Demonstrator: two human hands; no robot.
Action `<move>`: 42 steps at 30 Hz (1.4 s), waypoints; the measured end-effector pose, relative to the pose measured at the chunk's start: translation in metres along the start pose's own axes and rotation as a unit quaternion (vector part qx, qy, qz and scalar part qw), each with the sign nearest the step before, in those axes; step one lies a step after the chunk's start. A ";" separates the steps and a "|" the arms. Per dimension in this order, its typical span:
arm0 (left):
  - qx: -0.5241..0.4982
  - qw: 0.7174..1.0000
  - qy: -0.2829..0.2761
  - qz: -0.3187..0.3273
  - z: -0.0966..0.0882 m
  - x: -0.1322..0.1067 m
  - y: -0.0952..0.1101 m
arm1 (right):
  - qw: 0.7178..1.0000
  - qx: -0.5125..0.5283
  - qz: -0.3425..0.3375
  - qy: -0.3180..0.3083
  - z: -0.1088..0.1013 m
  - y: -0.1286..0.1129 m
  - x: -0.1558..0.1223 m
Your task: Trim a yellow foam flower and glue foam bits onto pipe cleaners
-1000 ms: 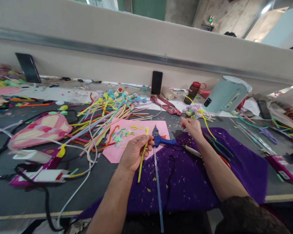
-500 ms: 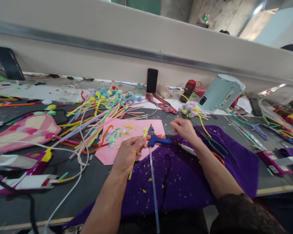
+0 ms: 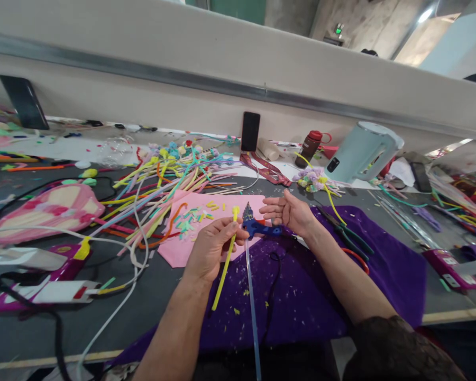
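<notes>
In my left hand (image 3: 212,246) is a yellow pipe cleaner (image 3: 223,283), pinched between thumb and fingers, with a small yellow tuft at its upper end. My right hand (image 3: 289,212) is open, fingers stretched to the left, just above the handle of a blue glue gun (image 3: 264,229). No object shows in that hand. A long clear glue stick (image 3: 252,309) runs from the glue gun toward me. Behind the left hand, short cut pieces of pipe cleaner (image 3: 191,219) lie on a pink sheet (image 3: 170,254).
A purple cloth (image 3: 301,301) covers the near middle, with pliers (image 3: 351,235) on its right. A heap of pipe cleaners (image 3: 170,180) lies behind the pink sheet. A phone (image 3: 250,131), a bottle (image 3: 309,150) and a kettle (image 3: 363,153) stand at the back. White cables (image 3: 137,264) cross the left side.
My right hand has opened from a closed pose and moved slightly left, over the glue gun's handle. The pipe cleaner in my left hand now shows more fully. The view has shifted slightly.
</notes>
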State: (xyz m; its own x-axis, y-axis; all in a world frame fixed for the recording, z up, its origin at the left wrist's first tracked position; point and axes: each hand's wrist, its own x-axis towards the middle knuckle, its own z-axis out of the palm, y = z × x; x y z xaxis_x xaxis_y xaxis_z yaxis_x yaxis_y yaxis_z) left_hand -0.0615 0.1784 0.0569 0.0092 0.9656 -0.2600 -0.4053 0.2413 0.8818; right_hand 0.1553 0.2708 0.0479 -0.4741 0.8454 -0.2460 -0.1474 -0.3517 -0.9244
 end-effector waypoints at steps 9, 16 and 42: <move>-0.058 0.998 0.001 -0.008 -0.003 0.004 -0.004 | 0.963 -0.233 -0.117 0.064 0.001 0.018 0.002; -0.100 0.995 0.000 -0.030 -0.004 0.005 -0.004 | 0.892 -0.392 -0.184 0.133 0.008 0.026 0.002; -0.162 0.985 0.027 0.060 -0.012 -0.001 -0.001 | 0.962 -0.165 -0.212 0.049 0.032 -0.006 -0.034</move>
State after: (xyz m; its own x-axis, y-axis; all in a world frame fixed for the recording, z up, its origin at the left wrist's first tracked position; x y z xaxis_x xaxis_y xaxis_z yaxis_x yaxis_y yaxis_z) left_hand -0.0721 0.1754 0.0515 -0.1025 0.9764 -0.1901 -0.6711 0.0731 0.7377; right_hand 0.1443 0.2311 0.0708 -0.3458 0.9242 0.1622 -0.0177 0.1664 -0.9859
